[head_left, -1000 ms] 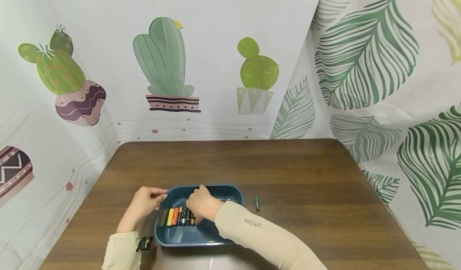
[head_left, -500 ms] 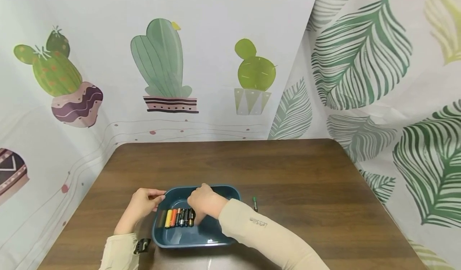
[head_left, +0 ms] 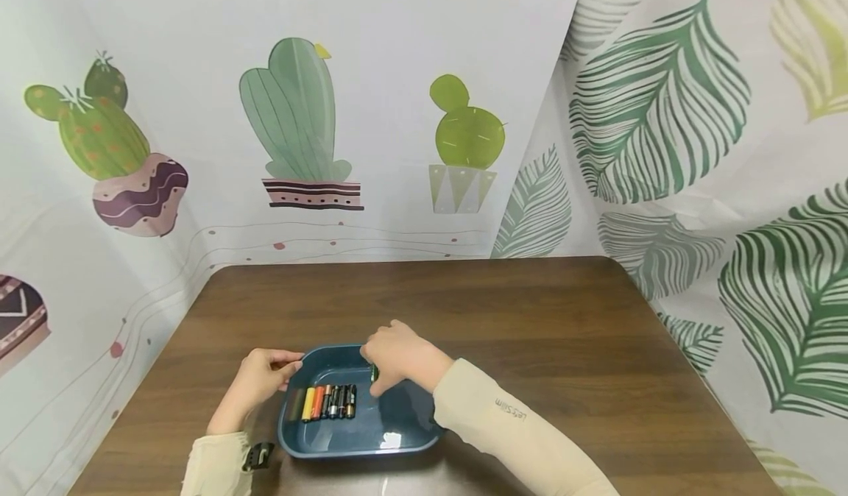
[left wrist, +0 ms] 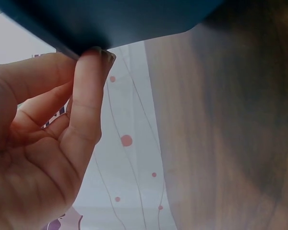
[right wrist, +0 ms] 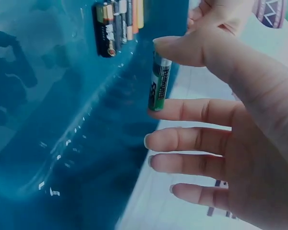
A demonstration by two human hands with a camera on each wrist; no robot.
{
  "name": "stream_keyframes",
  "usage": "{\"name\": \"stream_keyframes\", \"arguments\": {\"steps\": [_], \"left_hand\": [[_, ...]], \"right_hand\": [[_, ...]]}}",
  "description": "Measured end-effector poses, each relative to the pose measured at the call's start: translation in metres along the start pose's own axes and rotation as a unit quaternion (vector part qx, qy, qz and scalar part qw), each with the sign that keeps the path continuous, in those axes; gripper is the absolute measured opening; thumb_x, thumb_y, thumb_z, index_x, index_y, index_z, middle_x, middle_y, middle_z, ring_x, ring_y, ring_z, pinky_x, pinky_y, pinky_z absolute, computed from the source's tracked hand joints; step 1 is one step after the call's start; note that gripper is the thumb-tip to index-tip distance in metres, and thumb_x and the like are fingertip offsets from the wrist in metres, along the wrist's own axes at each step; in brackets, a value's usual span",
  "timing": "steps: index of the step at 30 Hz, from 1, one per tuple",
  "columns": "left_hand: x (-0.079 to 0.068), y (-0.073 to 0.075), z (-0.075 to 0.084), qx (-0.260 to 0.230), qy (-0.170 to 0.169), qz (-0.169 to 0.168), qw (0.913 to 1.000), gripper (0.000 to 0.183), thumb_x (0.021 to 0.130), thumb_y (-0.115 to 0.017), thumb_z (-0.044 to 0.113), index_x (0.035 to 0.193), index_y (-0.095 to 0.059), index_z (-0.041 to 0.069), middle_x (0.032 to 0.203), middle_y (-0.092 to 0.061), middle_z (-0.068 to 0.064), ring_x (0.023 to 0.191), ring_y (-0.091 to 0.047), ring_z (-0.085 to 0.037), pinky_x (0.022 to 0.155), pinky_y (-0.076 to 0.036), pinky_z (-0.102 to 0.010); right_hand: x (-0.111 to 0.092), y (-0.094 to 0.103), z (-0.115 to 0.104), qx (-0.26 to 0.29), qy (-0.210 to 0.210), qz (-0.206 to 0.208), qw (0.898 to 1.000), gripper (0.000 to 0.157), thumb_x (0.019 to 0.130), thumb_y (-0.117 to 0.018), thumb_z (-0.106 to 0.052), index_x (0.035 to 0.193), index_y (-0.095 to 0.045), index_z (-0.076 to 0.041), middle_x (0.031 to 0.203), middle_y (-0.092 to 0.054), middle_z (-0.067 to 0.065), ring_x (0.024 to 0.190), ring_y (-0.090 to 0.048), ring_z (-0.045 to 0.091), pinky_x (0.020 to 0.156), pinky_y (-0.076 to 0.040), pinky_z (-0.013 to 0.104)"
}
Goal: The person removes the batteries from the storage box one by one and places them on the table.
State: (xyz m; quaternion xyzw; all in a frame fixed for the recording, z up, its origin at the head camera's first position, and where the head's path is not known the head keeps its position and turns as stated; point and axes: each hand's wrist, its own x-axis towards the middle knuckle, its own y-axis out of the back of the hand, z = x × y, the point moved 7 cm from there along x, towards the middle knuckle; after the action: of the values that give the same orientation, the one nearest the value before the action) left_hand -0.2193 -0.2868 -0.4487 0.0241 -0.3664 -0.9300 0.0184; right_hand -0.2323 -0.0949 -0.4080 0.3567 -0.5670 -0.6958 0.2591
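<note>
In the head view, a blue tray (head_left: 371,441) sits near the table's front, with a row of batteries (head_left: 329,402) at its left side: yellow, orange and several black ones. My left hand (head_left: 255,382) pinches the tray's rim at its far left corner; the left wrist view shows thumb and finger meeting on it. Over the tray's far side, my right hand (head_left: 397,356) holds a green and silver battery (right wrist: 159,81). In the right wrist view it stands lengthwise between thumb and forefinger, the other fingers spread out straight.
The brown wooden table (head_left: 563,319) extends behind and to the right of the tray. A printed cloth (head_left: 391,113) with cacti and leaves hangs behind it. A black strap-like piece (head_left: 258,455) shows beside the left sleeve.
My right hand has risen from the end of the battery row and shifted right, with the green battery in it. The sleeve covers where another green-ended battery lay. My left hand stays at the rim.
</note>
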Motion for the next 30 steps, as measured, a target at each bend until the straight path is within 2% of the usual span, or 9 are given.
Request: {"name": "stream_keyframes", "arguments": {"steps": [11,20,26,30], "left_hand": [[0.002,-0.002,-0.004,-0.003,-0.004,-0.003,1.0,0.019,0.08,-0.063,0.005,0.097,-0.066,-0.001,0.072,-0.061,-0.009,0.052,-0.055,-0.015,0.051,-0.05,-0.029],[0.001,-0.001,-0.001,0.006,-0.01,-0.001,0.9999,0.019,0.079,-0.063,0.006,0.097,-0.066,-0.001,0.07,-0.061,-0.009,0.05,-0.054,-0.014,0.049,-0.049,-0.027],[0.0,0.0,0.0,0.013,-0.01,-0.001,0.9999,0.019,0.079,-0.063,0.006,0.097,-0.067,0.0,0.069,-0.06,-0.009,0.05,-0.054,-0.014,0.048,-0.048,-0.025],[0.0,-0.001,0.0,0.014,-0.01,-0.001,0.9998,0.019,0.079,-0.063,0.006,0.097,-0.066,-0.001,0.069,-0.06,-0.008,0.05,-0.054,-0.014,0.048,-0.048,-0.024]], "right_hand": [[-0.029,0.013,0.021,0.019,0.006,0.067,0.998,0.042,0.068,-0.065,-0.051,0.1,-0.061,-0.023,0.098,-0.058,-0.009,0.09,-0.048,0.012,0.092,-0.036,0.04],[-0.05,0.014,0.042,0.02,0.017,0.137,0.99,0.04,0.067,-0.063,-0.05,0.095,-0.061,-0.021,0.088,-0.055,-0.01,0.081,-0.045,0.01,0.084,-0.04,0.038],[-0.062,0.011,0.054,0.022,0.017,0.156,0.987,0.039,0.066,-0.063,-0.049,0.092,-0.061,-0.021,0.083,-0.053,-0.011,0.078,-0.045,0.01,0.08,-0.041,0.038],[-0.07,0.011,0.06,0.019,0.017,0.175,0.984,0.038,0.063,-0.064,-0.048,0.088,-0.06,-0.02,0.077,-0.05,-0.011,0.075,-0.043,0.01,0.072,-0.041,0.034]]}}
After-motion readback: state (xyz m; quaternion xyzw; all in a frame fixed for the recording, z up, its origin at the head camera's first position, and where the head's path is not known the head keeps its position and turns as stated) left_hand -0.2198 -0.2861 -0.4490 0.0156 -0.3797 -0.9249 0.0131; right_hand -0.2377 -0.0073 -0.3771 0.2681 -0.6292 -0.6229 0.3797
